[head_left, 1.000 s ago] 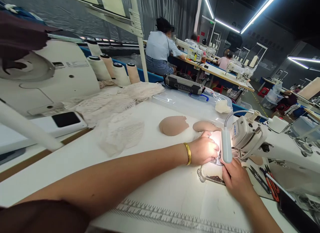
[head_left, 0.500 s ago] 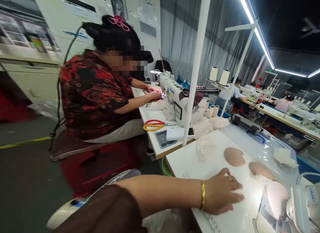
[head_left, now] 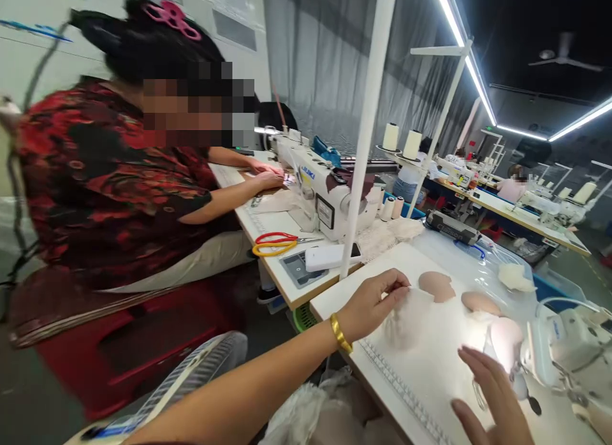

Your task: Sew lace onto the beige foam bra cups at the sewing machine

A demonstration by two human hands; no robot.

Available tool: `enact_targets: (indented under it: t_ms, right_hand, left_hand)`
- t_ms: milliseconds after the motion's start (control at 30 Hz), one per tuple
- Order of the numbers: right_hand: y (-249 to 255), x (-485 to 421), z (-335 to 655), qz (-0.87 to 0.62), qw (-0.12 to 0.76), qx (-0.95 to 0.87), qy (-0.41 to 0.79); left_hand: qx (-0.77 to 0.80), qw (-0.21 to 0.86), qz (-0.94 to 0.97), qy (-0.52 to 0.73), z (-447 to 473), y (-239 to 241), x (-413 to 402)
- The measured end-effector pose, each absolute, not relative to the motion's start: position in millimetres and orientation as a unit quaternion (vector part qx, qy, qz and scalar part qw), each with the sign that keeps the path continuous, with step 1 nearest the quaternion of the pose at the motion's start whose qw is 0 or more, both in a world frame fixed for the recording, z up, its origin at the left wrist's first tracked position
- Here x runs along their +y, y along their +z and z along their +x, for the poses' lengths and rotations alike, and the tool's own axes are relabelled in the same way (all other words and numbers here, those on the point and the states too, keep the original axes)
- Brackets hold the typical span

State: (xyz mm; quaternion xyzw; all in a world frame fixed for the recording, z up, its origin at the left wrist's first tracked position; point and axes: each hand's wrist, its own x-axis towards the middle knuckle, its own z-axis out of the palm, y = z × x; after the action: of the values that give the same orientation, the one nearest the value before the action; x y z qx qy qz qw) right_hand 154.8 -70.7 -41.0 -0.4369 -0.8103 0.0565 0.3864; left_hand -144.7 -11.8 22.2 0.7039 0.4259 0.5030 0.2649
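Observation:
My left hand [head_left: 370,306], with a gold bracelet at the wrist, pinches the upper edge of a thin, sheer whitish piece of fabric [head_left: 405,320] between thumb and fingertips. The fabric hangs over the white table [head_left: 411,381]. At the lower right my right hand [head_left: 497,397] is held with fingers apart and nothing in it, in front of a sewing machine [head_left: 574,346]. Beyond my left hand lies a beige moulded cup [head_left: 436,286], with a second cup [head_left: 480,303] beside it. A paler cup piece [head_left: 505,340] lies under the machine's light.
A co-worker in a red-and-black shirt [head_left: 105,183] sews at the machine [head_left: 329,196] on the left. Red-and-yellow-handled scissors [head_left: 275,243] and a white device [head_left: 327,258] lie on that table. A white pole [head_left: 368,132] rises between the tables. Whitish fabric [head_left: 306,413] is below the table edge.
My left hand has drawn back leftward and taken hold of the sheer fabric, which lay on the table before. My right hand has come into view. The view has turned right.

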Motion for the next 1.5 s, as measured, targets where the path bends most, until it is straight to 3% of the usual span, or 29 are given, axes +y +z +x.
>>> enact_targets:
  t_ms: [133, 267, 333, 467, 600, 733, 800, 967, 1167, 1500]
  right_hand:
    - [-12.9, -66.8, 93.3, -0.455, 0.436, -0.744, 0.223]
    - [-15.2, -56.1, 70.2, -0.441, 0.444, -0.636, 0.452]
    - [-19.7, -56.6, 69.5, -0.462, 0.458, -0.620, 0.438]
    - [-22.5, -71.2, 78.1, -0.495, 0.468, -0.677, 0.279]
    - [-22.4, -79.2, 97.9, -0.519, 0.470, -0.687, 0.194]
    - [-35.1, -56.8, 130.0, -0.566, 0.457, -0.646, 0.231]
    - [-48.0, -41.5, 144.4, -0.575, 0.470, -0.617, 0.261]
    - [-71.9, -25.1, 157.0, -0.567, 0.497, -0.576, 0.317]
    - [-72.6, -27.8, 153.6, -0.564, 0.483, -0.593, 0.311]
    - [-72.7, -26.1, 154.6, -0.567, 0.467, -0.612, 0.295]
  left_hand:
    - [0.345, 0.459, 0.631, 0.522, -123.6, 24.3, -21.3]
    - [0.357, 0.504, 0.592, 0.518, -113.1, 12.2, -20.3]
    - [0.396, 0.487, 0.565, 0.536, -110.5, 2.1, -18.6]
    - [0.468, 0.470, 0.513, 0.545, -106.1, -21.6, -13.1]
    - [0.481, 0.439, 0.641, 0.407, -100.2, -29.6, 8.7]
    - [0.421, 0.224, 0.831, 0.287, -74.2, -14.1, 58.7]
    - [0.383, 0.183, 0.866, 0.265, -47.6, -4.8, 90.2]
    - [0.328, 0.142, 0.915, 0.188, 38.1, 4.0, 155.4]
    - [0.281, 0.105, 0.949, 0.101, 98.9, -8.5, 168.3]
    - [0.327, 0.081, 0.939, 0.067, 13.2, -16.6, 183.5]
